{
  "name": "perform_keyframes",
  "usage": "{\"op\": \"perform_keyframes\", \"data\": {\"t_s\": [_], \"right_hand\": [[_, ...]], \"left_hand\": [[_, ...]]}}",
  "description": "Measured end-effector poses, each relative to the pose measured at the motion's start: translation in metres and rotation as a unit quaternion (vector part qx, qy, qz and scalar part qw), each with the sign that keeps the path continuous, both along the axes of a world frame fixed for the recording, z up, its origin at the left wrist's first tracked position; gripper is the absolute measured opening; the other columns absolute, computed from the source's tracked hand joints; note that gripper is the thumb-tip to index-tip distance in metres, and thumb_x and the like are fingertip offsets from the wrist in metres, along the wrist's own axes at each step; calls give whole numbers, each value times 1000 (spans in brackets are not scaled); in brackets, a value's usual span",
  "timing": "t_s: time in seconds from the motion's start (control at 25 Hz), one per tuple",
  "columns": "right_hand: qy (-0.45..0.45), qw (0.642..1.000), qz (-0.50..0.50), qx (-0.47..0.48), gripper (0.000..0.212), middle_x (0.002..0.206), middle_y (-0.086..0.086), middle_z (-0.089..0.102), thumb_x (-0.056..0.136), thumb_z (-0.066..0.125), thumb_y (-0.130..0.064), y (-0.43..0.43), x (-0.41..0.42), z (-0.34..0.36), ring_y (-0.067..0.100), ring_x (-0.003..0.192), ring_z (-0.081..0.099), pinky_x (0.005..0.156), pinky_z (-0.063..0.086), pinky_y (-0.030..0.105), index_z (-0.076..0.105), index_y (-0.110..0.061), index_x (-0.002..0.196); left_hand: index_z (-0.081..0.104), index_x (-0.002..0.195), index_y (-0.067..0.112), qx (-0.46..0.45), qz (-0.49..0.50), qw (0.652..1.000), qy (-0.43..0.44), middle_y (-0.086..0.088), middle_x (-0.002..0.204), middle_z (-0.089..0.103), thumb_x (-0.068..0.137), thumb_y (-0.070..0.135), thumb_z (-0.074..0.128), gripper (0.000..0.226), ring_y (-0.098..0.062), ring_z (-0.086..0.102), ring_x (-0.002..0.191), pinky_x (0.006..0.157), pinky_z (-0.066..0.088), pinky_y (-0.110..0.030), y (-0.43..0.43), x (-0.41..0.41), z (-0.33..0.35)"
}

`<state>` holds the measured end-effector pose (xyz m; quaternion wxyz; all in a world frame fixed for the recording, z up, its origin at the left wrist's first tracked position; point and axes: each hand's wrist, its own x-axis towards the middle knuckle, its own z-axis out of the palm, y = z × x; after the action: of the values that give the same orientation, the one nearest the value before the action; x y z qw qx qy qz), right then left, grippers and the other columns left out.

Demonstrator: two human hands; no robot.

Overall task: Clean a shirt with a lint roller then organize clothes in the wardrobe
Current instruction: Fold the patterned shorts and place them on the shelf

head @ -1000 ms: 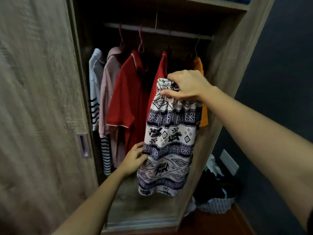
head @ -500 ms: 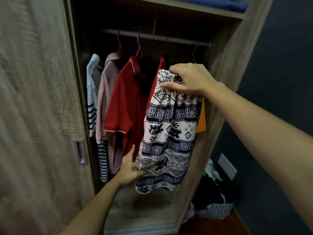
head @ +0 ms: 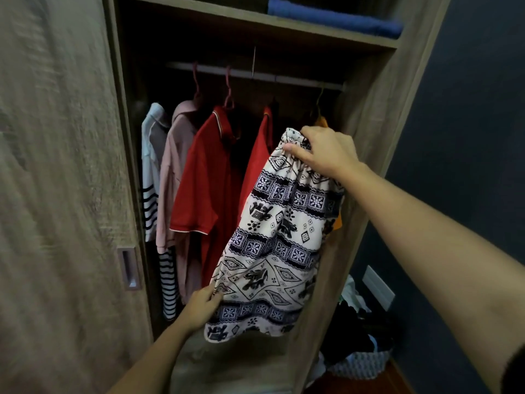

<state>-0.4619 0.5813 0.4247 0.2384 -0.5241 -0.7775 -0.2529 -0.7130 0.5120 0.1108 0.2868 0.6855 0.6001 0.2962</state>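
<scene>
While aloft, shorts (head: 272,237) between right fingers (head: 292,148)

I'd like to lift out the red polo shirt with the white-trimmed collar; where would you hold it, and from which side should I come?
Probably by the neck of the pink hanger, just above the collar of the red polo shirt, coming from the open front. Its hook rides over the rail, so lifting frees it; the loose fabric alone would likely slip off.
</scene>
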Motion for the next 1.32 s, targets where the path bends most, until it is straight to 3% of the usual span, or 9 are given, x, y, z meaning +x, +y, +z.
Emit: {"op": "perform_keyframes", "data": {"t_s": [0.2, 0.32, 0.52, 0.64, 0.8, 0.88, 1.04, 1.16, 1.32], "right_hand": [[143, 986, -40, -79, 58, 91, 2, 63, 82, 29, -74, 21, 26, -37, 28, 90, 60, 71, 47, 38, 51, -21, 86], [279, 947, -24, -158, 62, 117, 13, 63, 83, 31, -72, 35, 47, -68, 35, 107, 58, 89, 48, 45, 55, -24, 115], [447, 868, -15, -214, 58, 131, 15, 55, 89, 36, -61, 40, 55, -103, 37, 120, 50, 103, 39, 44, 49, -20, 129], [519, 826, 5, -220, 61, 131, 13, 56, 86, 37, -64, 38, 53, -108, 35, 116, 54, 103, 40, 47, 50, -20, 128], [564, 793, 22, -230, 65, 130, 12, 57, 85, 37, -66, 41, 54, -113, 33, 116, 54, 103, 41, 48, 50, -17, 127], [574, 783, 16, -240, 70, 131, 11, 56, 81, 36, -70, 41, 54, -115, 32, 116, 54, 103, 40, 49, 49, -19, 128], [592, 763, -18, -257, 64, 124, 12, 59, 88, 37, -62, 37, 53, -117, 34, 112, 56, 100, 42, 44, 53, -12, 125], [613, 744, -52, -259, 62, 107, 13, 60, 90, 41, -57, 33, 54, -120, 33, 102, 58, 86, 43, 33, 56, -6, 120], [633, 728, -58, -259, 59, 110, 16, 63, 88, 47, -55, 24, 51, -118, 32, 98, 60, 82, 42, 33, 59, -3, 115]], "left_hand": [[52, 129, 11, 39, 59, 997, 33, -13, 96, 64, 99, 18, 45, 32, -24, 59, 86, 71, 38, -29, -2, -35, 24], [58, 118, 4, 105, 92, 988, 69, -15, 103, 65, 97, 13, 48, 25, -30, 61, 97, 70, 32, -25, 12, -76, 60], [65, 107, 8, 176, 38, 951, 253, -10, 85, 67, 96, 27, 50, 26, -24, 62, 75, 62, 36, -27, 19, -131, 133], [70, 100, 8, 256, 38, 924, 281, -15, 72, 68, 93, 44, 49, 43, -26, 65, 62, 56, 40, -29, 19, -146, 171], [71, 81, 19, 160, 30, 984, 68, 7, 60, 59, 82, 42, 59, 26, -1, 49, 52, 58, 39, -25, 15, -152, 199], [69, 90, 27, 110, 9, 994, 19, 11, 71, 62, 78, 42, 61, 20, -5, 51, 62, 61, 40, -22, 10, -153, 212], [63, 110, 29, 94, -25, 994, -46, -6, 88, 56, 80, 48, 65, 36, -10, 47, 70, 64, 38, -23, 2, -148, 235], [68, 104, 27, 44, -97, 991, -83, -11, 91, 65, 60, 67, 71, 59, -16, 60, 82, 72, 49, -24, -10, -129, 243], [76, 86, 15, -22, -136, 954, -268, -9, 87, 74, 38, 50, 91, 61, -14, 70, 78, 63, 55, -19, -10, -94, 237]]}}
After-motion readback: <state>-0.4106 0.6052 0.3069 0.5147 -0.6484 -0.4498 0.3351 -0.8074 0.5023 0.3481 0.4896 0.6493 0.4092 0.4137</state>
